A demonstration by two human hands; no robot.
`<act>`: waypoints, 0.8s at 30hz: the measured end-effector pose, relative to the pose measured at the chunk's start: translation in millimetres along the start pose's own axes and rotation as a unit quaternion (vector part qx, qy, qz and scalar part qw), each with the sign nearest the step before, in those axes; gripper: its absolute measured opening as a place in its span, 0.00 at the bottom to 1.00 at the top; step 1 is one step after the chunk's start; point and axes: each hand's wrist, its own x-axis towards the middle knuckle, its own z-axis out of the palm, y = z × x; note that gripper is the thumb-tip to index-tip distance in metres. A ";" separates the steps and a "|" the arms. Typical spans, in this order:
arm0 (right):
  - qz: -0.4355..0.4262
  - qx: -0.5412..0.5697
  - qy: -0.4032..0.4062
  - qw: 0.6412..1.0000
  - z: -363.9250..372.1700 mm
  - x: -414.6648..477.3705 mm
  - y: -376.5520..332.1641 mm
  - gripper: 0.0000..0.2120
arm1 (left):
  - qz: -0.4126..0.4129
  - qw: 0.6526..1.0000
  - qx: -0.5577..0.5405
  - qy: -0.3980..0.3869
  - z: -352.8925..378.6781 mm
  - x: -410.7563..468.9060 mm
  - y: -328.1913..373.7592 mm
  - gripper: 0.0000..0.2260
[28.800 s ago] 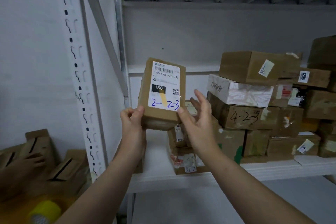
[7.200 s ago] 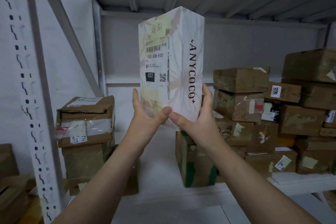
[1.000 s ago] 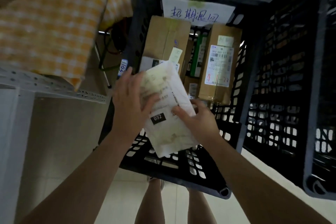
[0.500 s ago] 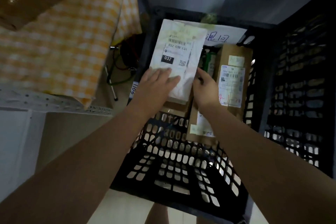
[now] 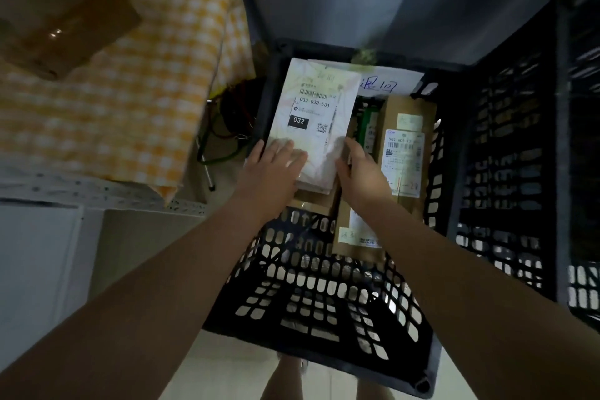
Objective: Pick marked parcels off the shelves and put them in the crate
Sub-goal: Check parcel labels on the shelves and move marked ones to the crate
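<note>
A white parcel (image 5: pixel 316 107) with a label reading 032 lies flat at the far left inside the black slatted crate (image 5: pixel 328 308), on top of brown boxes. My left hand (image 5: pixel 276 172) rests on its near left corner with the fingers spread over it. My right hand (image 5: pixel 360 172) presses against its near right edge. Beside it, a brown parcel (image 5: pixel 404 153) with a white label stands in the crate, and another brown parcel (image 5: pixel 354 234) lies under my right wrist.
A handwritten paper sign (image 5: pixel 383 83) hangs on the crate's far wall. A second black crate (image 5: pixel 532 172) stands to the right. On the left are a yellow checked cloth (image 5: pixel 130 91) with a cardboard box (image 5: pixel 58 26) on it and a white shelf rail (image 5: pixel 97 191).
Both hands carried the white parcel down from the shelf into the crate. In the last half second it has settled flat on the boxes with hardly any further motion.
</note>
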 end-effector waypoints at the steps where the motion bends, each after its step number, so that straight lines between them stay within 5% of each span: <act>1: -0.016 -0.031 -0.004 0.999 -7.9 -6.5 -3.1 0.22 | -0.003 1.000 0.000 0.005 -8.1 -5.9 -0.1 0.25; 12: -0.206 -0.279 -0.049 0.937 -116.3 -129.7 -45.8 0.21 | -0.101 0.991 0.003 0.084 -126.4 -149.0 63.4 0.21; 19: -0.392 -0.292 -0.022 0.872 -195.8 -242.5 -84.3 0.20 | -0.178 0.966 0.038 0.181 -226.0 -281.8 125.2 0.11; 24: -0.521 -0.189 0.006 0.832 -224.7 -320.7 -148.6 0.17 | -0.265 0.928 0.046 0.256 -295.8 -390.8 145.9 0.13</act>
